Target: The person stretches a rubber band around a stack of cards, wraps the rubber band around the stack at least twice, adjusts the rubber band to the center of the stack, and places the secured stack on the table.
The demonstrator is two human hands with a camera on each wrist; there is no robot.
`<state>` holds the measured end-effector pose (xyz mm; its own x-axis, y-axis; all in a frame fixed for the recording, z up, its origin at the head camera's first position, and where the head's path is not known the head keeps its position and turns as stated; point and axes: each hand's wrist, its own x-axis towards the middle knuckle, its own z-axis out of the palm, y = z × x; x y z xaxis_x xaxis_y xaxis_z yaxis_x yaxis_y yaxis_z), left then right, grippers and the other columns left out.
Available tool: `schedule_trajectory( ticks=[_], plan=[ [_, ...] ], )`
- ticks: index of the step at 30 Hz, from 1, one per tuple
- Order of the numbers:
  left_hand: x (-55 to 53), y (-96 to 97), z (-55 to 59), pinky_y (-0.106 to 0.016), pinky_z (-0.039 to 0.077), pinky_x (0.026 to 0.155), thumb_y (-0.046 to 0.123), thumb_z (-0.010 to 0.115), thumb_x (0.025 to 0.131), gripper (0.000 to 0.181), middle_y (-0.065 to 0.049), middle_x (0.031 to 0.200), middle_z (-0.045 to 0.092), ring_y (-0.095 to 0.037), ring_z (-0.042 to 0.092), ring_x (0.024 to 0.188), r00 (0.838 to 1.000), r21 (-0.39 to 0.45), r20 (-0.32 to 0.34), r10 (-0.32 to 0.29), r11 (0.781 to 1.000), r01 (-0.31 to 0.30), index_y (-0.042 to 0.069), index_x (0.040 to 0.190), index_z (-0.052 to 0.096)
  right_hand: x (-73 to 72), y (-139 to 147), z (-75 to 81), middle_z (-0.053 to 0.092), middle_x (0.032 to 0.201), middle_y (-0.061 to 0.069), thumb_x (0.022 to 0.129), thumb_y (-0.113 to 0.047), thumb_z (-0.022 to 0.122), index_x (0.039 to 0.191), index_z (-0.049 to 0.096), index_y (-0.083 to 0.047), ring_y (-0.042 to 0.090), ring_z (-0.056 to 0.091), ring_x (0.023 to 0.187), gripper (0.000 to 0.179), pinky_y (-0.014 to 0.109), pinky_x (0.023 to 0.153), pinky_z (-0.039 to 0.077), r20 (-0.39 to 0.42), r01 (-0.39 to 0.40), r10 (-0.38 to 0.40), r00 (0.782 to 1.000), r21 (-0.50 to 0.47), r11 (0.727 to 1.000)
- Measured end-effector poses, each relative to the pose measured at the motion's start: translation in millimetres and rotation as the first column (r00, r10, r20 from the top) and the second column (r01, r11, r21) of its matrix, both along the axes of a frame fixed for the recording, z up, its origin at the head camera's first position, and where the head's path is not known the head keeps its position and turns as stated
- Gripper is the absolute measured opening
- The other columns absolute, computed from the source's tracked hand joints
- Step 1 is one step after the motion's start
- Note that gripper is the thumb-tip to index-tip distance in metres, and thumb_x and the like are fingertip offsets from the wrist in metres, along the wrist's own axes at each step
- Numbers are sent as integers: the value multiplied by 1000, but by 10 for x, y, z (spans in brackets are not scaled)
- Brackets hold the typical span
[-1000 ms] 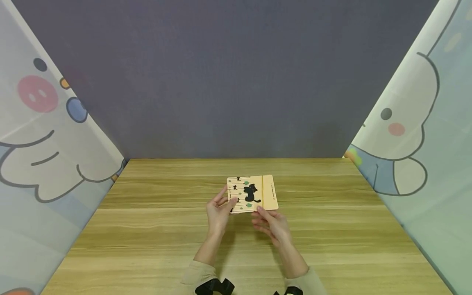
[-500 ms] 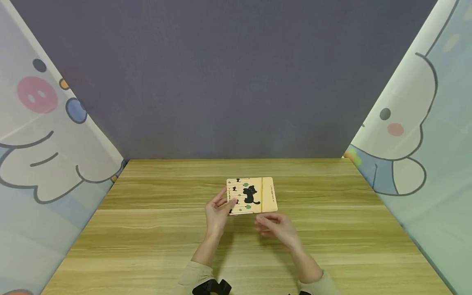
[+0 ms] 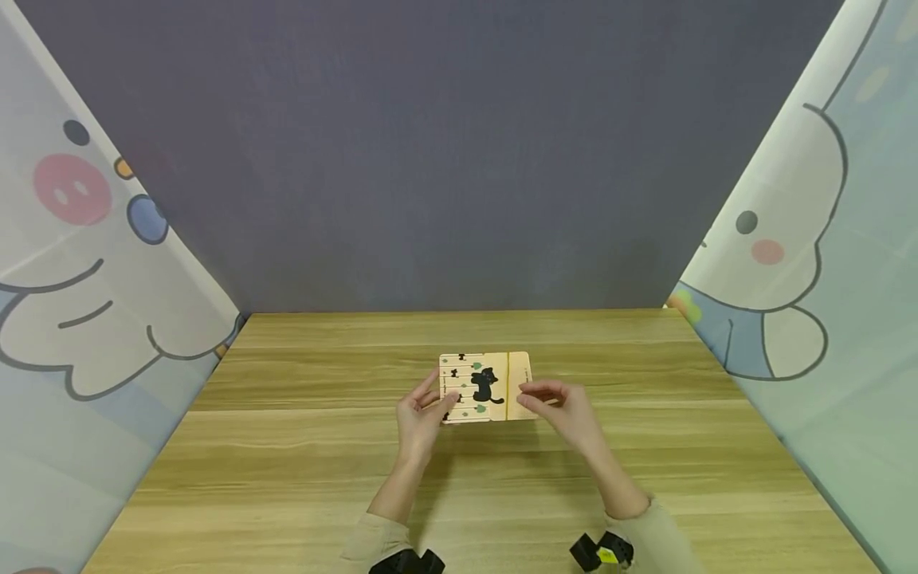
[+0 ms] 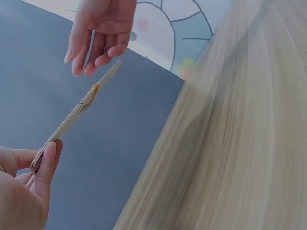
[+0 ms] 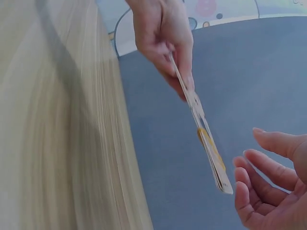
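Note:
A thin cream booklet [image 3: 488, 387] with a black cat print is raised over the table. Around it, near its right end, runs a yellow rubber band [image 3: 508, 387]. My left hand [image 3: 419, 422] pinches the booklet's left end, thumb on the printed face and fingers behind. Edge-on in the left wrist view, the booklet [image 4: 67, 120] shows several thin layers. My right hand [image 3: 571, 413] is beside the right end. In the right wrist view, that hand's loosely bent fingers [image 5: 268, 172] stand apart from the booklet, holding nothing.
Beneath the hands lies a wood-grain table [image 3: 301, 462]. A dark grey panel [image 3: 459, 159] rises at its back edge. Cartoon-printed sheets [image 3: 72, 279] flank it on both sides. A black wrist mount [image 3: 602, 552] sits at each sleeve.
My right hand has come away from the booklet's lower edge and moved right and up to beside its right end. The left hand keeps its grip, with the booklet slightly lower in view.

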<state>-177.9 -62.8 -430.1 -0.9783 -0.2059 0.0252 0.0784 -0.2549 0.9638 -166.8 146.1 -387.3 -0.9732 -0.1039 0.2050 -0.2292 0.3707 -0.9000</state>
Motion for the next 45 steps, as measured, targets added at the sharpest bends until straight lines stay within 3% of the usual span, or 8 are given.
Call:
schedule_trajectory(
  ticks=[8,14,24,31,34,36,39,45],
  plan=[
    [8,-17,-38,-24,53,49,-6,67,74,51,-21,81,64,-14,64,60,1000,0,-15,-22,1000,22,0,122,51,-263,10,39,65,88,9,75,-15,71,91,67,-1,22,58,80,21,28,64,52,-134,28,-14,991,105,994],
    [32,-21,-41,-25,53,52,-7,67,74,51,-20,80,64,-14,63,60,999,2,-18,-29,1000,29,-1,122,51,-412,-9,67,64,94,10,75,-17,72,95,67,-3,25,57,87,25,39,71,50,-197,45,-5,980,199,979],
    [70,-37,-59,-25,54,51,-5,67,74,52,-21,82,64,-15,64,61,999,0,-22,-49,999,49,0,123,50,-597,22,16,63,97,10,74,-20,72,97,65,-2,25,56,90,29,44,75,48,-146,-31,60,987,198,980],
    [71,-31,-82,-28,53,49,-4,67,75,52,-21,81,64,-17,64,62,996,-1,-82,-43,999,43,-3,123,49,-682,58,-8,64,93,10,75,-16,72,94,65,1,23,55,83,26,40,71,49,-92,-132,150,984,174,976],
    [36,-34,-192,-28,53,48,-1,68,75,51,-17,79,65,-18,64,62,984,-13,-173,-44,999,42,-3,123,49,-703,71,-16,63,91,9,75,-15,71,93,66,-1,21,55,79,23,35,69,50,-71,-153,168,983,174,973],
    [-35,-56,-354,-28,53,46,0,67,76,50,-14,79,66,-19,64,62,967,-6,-249,-61,998,61,-1,123,50,-713,75,-22,63,91,9,75,-15,72,93,66,-2,19,56,78,23,32,67,50,-57,-164,176,983,169,972],
    [-65,-65,-433,-32,53,46,5,68,77,50,-14,79,66,-21,64,62,954,-4,-292,-74,997,76,1,124,50,-719,79,-27,63,91,9,75,-16,72,93,65,-2,19,56,76,24,30,66,50,-43,-181,190,981,160,970],
    [-15,-37,-327,-31,53,47,3,68,77,51,-14,78,65,-20,64,60,960,-12,-272,-64,998,63,-2,124,49,-732,67,-50,63,95,11,74,-19,73,94,65,0,17,59,74,29,27,62,51,4,-191,192,981,93,977]
  ],
)
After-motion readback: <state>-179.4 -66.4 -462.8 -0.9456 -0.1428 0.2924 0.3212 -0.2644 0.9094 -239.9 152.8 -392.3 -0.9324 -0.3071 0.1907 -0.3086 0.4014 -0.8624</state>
